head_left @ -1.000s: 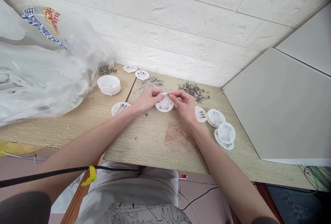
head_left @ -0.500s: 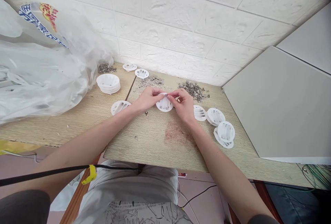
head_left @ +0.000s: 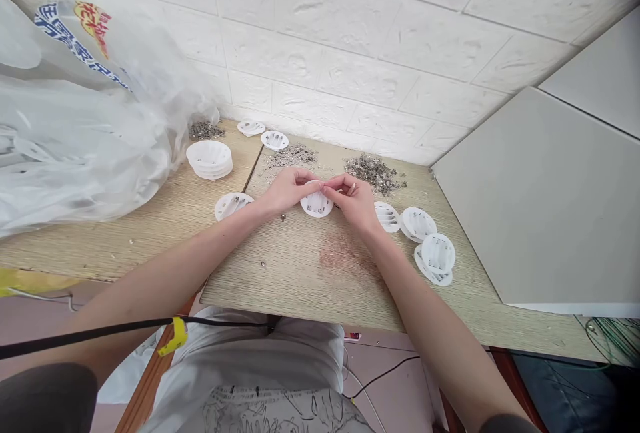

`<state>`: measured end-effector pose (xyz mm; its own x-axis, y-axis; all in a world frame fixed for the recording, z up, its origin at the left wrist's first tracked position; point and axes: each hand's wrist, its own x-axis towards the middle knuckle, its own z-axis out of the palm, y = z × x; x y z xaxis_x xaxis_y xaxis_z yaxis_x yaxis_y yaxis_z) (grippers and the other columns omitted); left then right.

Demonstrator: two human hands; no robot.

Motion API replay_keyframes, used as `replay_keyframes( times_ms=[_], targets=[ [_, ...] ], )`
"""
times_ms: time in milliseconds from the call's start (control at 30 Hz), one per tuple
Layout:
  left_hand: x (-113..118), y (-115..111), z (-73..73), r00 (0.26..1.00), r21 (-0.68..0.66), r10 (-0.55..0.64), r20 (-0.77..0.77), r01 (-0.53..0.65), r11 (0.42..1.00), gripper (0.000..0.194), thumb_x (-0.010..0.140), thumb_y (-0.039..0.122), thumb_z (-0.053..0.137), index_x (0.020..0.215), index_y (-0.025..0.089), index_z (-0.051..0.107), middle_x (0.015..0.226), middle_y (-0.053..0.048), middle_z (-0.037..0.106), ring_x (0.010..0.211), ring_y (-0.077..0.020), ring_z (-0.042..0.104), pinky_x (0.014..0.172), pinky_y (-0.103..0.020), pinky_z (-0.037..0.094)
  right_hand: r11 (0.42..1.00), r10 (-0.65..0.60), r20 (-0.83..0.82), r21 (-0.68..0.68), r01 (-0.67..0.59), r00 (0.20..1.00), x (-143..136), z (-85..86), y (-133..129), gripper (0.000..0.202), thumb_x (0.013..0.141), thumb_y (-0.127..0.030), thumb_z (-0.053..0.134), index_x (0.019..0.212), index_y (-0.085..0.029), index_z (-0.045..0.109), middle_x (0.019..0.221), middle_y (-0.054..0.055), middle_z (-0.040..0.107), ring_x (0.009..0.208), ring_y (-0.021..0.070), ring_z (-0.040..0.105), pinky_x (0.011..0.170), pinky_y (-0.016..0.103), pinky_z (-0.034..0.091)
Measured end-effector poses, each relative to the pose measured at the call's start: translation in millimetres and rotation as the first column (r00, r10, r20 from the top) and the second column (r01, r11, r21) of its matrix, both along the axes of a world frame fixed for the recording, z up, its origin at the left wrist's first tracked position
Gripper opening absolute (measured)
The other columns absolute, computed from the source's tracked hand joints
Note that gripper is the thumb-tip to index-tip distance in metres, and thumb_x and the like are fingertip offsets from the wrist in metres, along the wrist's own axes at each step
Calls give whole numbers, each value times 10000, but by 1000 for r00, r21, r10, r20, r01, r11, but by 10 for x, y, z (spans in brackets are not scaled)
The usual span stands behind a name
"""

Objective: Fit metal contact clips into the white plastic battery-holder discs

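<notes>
A round white plastic battery case (head_left: 316, 204), with slots and small metal contacts, is tilted up between my hands above the wooden table. My left hand (head_left: 291, 189) grips its upper left rim, thumb on the face and fingers behind. My right hand (head_left: 352, 198) is closed at the upper right rim, its thumb and forefinger pinched against the edge near the left thumb tip. Any small part under those fingertips is hidden. Behind my right hand lies a heap of small metal pieces (head_left: 376, 174); a thinner scatter of metal pieces (head_left: 293, 156) lies behind my left hand.
More white cases (head_left: 438, 254) lie in overlapping piles on the right. A stack of white discs (head_left: 210, 160) stands left, beside a large plastic bag (head_left: 90, 146). One case (head_left: 233, 206) lies near my left forearm. A grey panel (head_left: 550, 206) borders the right side.
My right thumb has moved slightly over the case's top edge, covering a small metal piece that showed there before. The case has shifted slightly left and down.
</notes>
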<state>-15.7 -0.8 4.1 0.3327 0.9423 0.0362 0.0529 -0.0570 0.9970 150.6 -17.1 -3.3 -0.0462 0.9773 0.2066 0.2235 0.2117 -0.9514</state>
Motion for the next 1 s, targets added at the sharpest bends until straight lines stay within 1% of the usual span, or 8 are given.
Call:
replay_keyframes(
  times_ms=[100, 233, 367, 500, 600, 767, 900, 1000],
  targets=[
    [-4, 10, -3, 1000, -12, -1, 14, 1, 1000, 203, 767, 338, 681, 797, 138, 702, 724, -25, 685, 631, -102, 567, 589, -222, 422, 999, 10, -62, -32, -12, 998, -2, 10, -5, 205, 676, -357, 763, 744, -187, 670, 710, 14, 660, 650, 142, 575, 602, 285, 458],
    [-16, 32, -18, 1000, 11, -12, 11, 11, 1000, 251, 788, 389, 650, 753, 144, 692, 679, -11, 648, 598, -96, 529, 570, -228, 392, 1000, -5, -81, 2, 5, 997, -7, 3, 0, 206, 687, -367, 749, 766, -194, 670, 750, 18, 667, 674, 143, 581, 608, 284, 459],
    [-18, 41, -27, 1000, 23, 3, -7, -2, 1000, 285, 805, 396, 617, 670, 148, 654, 617, 1, 596, 561, -92, 494, 538, -230, 356, 998, -20, -10, 59, 20, 1000, -14, -5, 3, 175, 718, -365, 718, 770, -205, 673, 780, 23, 672, 707, 152, 587, 617, 287, 462],
    [-17, 35, -24, 999, 23, 4, -31, -3, 1000, 277, 814, 381, 611, 685, 144, 674, 598, 3, 593, 543, -89, 484, 524, -227, 351, 994, -45, 74, 99, 37, 996, -15, 5, -5, 134, 715, -325, 717, 754, -201, 687, 780, 25, 666, 713, 150, 579, 622, 285, 456],
    [-18, 21, -16, 1000, 21, -7, -5, 8, 1000, 271, 789, 400, 649, 736, 141, 708, 667, -17, 657, 591, -98, 534, 557, -225, 393, 999, -28, 30, 38, 27, 999, -12, 19, -13, 141, 702, -321, 729, 733, -196, 672, 756, 24, 669, 687, 145, 576, 608, 282, 459],
    [-22, -9, 11, 999, 5, -34, -2, 34, 999, 283, 726, 393, 725, 832, 132, 735, 757, -47, 711, 675, -127, 598, 630, -247, 452, 993, 14, -140, -116, -30, 990, -14, 48, -18, 256, 623, -373, 797, 705, -192, 636, 687, 9, 651, 627, 134, 566, 568, 275, 447],
    [-23, -3, 9, 999, 9, -44, -18, 45, 999, 259, 720, 369, 733, 836, 137, 734, 764, -42, 712, 666, -124, 604, 648, -260, 467, 976, 27, -228, -204, -75, 973, -17, 69, -16, 346, 543, -392, 845, 690, -192, 604, 620, -25, 592, 534, 94, 488, 499, 254, 378],
    [-22, 9, -1, 998, 26, -48, -30, 49, 998, 286, 711, 387, 734, 855, 139, 741, 777, -41, 715, 669, -125, 607, 626, -251, 461, 974, 32, -257, -209, -88, 966, -18, 78, -18, 377, 518, -399, 858, 709, -198, 602, 617, -35, 572, 503, 76, 432, 461, 243, 322]
  ],
)
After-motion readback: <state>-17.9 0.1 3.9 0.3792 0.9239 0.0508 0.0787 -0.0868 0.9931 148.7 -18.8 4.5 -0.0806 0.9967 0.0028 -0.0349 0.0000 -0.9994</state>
